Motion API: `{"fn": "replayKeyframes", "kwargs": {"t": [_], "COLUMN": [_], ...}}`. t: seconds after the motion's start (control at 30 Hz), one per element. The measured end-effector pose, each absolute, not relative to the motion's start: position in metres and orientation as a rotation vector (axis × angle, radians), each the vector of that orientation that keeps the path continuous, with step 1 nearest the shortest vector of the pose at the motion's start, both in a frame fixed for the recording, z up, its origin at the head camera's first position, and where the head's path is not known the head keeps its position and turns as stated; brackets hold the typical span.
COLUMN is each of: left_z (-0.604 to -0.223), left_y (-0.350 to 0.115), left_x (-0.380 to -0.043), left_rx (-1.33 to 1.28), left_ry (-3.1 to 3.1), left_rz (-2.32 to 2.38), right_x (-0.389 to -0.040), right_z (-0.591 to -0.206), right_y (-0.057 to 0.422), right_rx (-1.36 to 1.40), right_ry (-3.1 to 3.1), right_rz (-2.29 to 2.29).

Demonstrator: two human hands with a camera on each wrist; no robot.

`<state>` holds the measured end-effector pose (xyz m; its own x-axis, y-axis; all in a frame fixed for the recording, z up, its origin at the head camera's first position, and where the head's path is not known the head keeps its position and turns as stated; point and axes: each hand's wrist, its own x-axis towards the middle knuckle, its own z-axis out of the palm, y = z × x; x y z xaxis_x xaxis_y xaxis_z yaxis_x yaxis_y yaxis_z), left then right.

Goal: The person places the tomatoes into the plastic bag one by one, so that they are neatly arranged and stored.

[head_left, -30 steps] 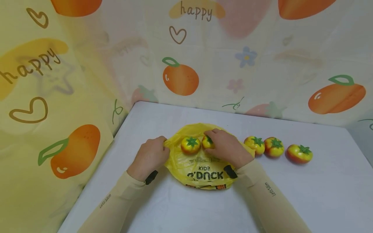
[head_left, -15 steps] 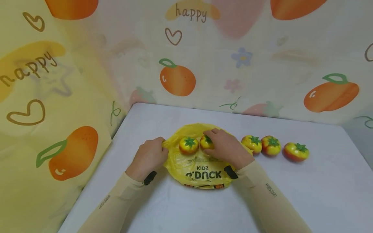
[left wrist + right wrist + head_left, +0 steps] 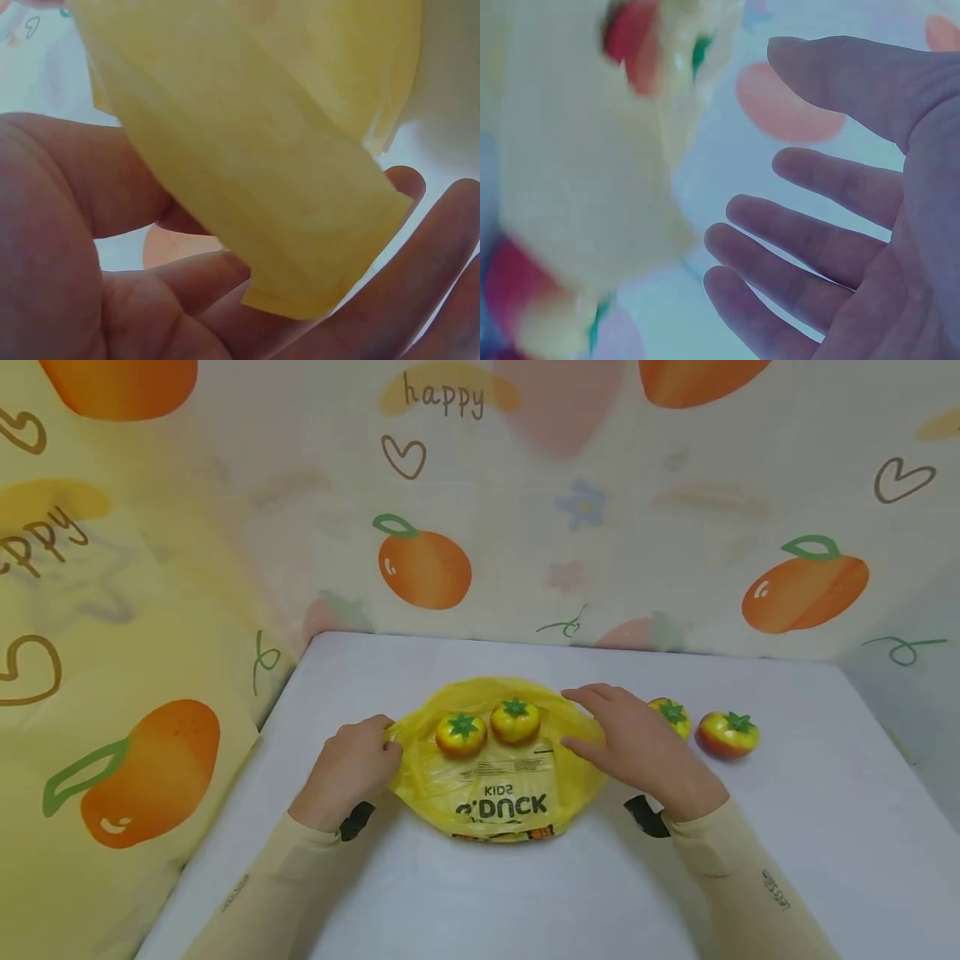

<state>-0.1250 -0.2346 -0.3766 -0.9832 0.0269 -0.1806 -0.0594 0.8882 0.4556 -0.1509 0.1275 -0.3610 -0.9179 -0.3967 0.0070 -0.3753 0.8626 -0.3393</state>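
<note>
The right hand (image 3: pixel 637 739) has just let go of the second fruit (image 3: pixel 515 721) inside the yellow bag (image 3: pixel 422 781), and it is now drawn back to the bag's right edge, right of the frame's centre. Its thumb and fingers are spread apart and hold nothing; whether it touches the plastic, I cannot tell. The left hand (image 3: pixel 345 770), left of centre, still pinches the bag's left edge. So the second fruit lies just beside the left fruit (image 3: pixel 461 735), near the centre, and this placement seems to me finished. On the tabletop (image 3: pixel 480 902), at right, a partly covered fruit (image 3: pixel 671 717) and the rightmost fruit (image 3: pixel 727 734) remain outside; another one seen there earlier is probably hidden behind the right hand.
</note>
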Motion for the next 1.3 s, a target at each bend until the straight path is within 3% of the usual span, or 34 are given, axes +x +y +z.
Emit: {"fn": "replayKeyframes", "kwargs": {"t": [0.37, 0.87, 1.3], "left_z": [-0.377, -0.381, -0.387], "left_y": [-0.247, -0.239, -0.237], "left_x": [-0.125, -0.127, -0.129], "left_rx": [-0.033, 0.002, 0.03], "left_ry": [2.874, 2.865, 2.878], "left_rz": [0.703, 0.713, 0.688], "right_x": [-0.149, -0.155, -0.162], "right_z": [-0.353, -0.373, -0.403], "right_y": [0.194, 0.289, 0.312], "right_rx": [-0.398, 0.065, 0.113], "right_ry": [3.057, 2.954, 2.887], "right_rz": [-0.624, -0.636, -0.642]}}
